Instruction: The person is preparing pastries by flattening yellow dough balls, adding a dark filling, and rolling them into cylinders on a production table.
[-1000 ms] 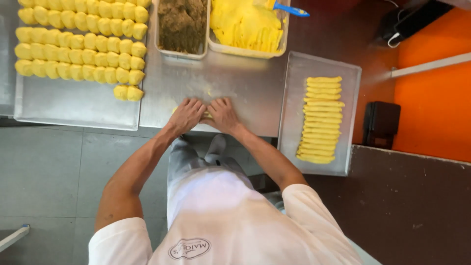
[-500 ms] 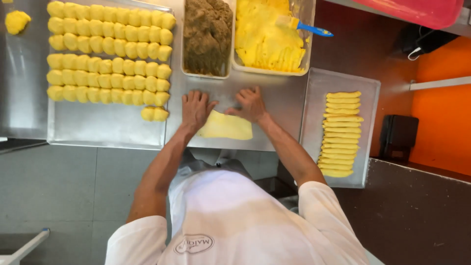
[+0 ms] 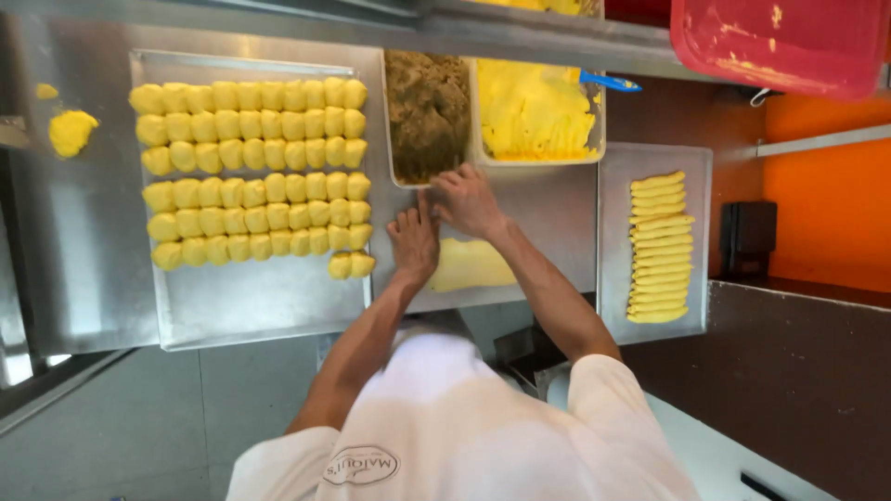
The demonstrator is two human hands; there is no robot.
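both hands (image 3: 444, 223) flat, empty | dough sheet (image 3: 471, 264) pale yellow, seemingly smooth

The person wears a white short-sleeved shirt (image 3: 464, 417) with a small oval emblem at six o'clock on its front; both forearms and hands are bare.

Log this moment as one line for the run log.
left hand: flat on steel counter beside dough sheet | right hand: at filling tub edge | left tray: rows of dough pieces | right tray: stacked strips
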